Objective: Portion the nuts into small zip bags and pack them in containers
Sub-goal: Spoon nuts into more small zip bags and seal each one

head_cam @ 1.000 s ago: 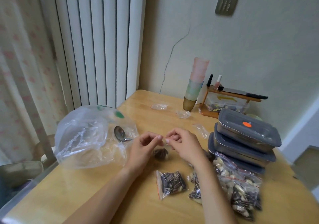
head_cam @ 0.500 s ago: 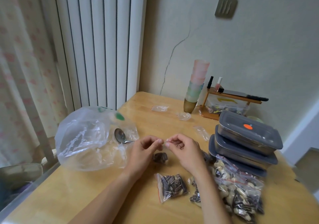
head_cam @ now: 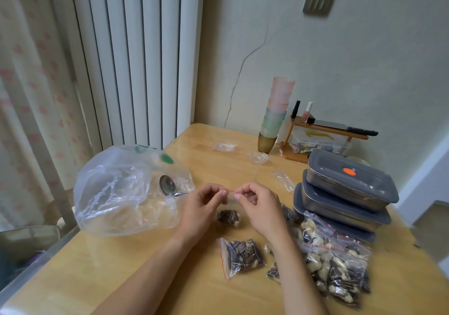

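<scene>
Your left hand and right hand each pinch one end of the top edge of a small zip bag, thumb and forefinger closed on it. The bag hangs between and just below your fingertips, its seed-filled bottom on or just above the wooden table; contact unclear. Its top edge runs left-right, opening up. A filled bag lies nearer, the stacked containers right.

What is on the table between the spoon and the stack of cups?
In the head view, between the spoon and the stack of cups lie two crumpled empty bags on bare wooden table.
</scene>
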`<action>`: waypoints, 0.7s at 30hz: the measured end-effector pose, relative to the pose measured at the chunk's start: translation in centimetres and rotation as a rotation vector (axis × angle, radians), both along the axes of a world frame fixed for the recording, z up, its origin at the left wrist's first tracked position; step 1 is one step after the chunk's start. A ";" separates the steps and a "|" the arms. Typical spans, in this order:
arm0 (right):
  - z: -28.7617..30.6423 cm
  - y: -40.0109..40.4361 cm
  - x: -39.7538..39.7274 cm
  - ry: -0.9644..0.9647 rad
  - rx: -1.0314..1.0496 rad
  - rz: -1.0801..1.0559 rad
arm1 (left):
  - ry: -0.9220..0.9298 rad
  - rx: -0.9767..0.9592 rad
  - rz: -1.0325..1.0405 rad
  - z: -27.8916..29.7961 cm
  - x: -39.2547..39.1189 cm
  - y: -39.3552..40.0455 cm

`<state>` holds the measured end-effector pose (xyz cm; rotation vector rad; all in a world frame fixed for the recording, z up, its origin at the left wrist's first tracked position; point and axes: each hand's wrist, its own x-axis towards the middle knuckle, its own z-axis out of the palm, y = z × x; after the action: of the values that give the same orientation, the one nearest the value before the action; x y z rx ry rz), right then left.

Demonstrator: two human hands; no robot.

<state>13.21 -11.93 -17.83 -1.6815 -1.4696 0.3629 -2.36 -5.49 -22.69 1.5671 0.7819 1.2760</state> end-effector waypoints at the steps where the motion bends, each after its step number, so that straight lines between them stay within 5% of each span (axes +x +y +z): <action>1: -0.1 0.1 0.0 -0.012 -0.004 -0.005 | 0.005 0.005 0.002 0.0 0.0 0.0; 21: -0.1 0.0 -0.5 -0.086 -0.002 0.002 | 0.036 0.016 -0.055 0.1 0.1 -0.5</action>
<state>12.73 -11.97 -17.91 -1.7164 -1.5335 0.2963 -2.28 -5.97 -22.57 1.6173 0.7479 1.2198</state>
